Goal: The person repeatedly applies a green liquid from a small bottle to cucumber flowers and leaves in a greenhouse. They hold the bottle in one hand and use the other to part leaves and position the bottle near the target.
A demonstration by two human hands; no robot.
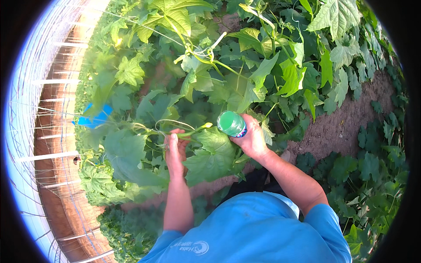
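Observation:
My right hand (251, 139) is wrapped around a clear plastic bottle (231, 124) with green inside it and a printed label low on its side. To its left, my left hand (175, 153) pinches a green vine stem (188, 133) between thumb and fingers. The stem ends in a pale yellow-green bud (207, 125), a short way left of the bottle. A broad lobed leaf (210, 156) hangs between my two hands, and a curling tendril (174, 121) arches above the stem. Leaves partly cover the left fingers.
Climbing vines (263, 65) fill the space ahead, tied in places to a thin string (151, 29). Bare soil (342, 125) runs along the right between plant rows. At the left stand a brown wall (62, 121) and white greenhouse bars (49, 156). Something blue (95, 115) sits among the leaves.

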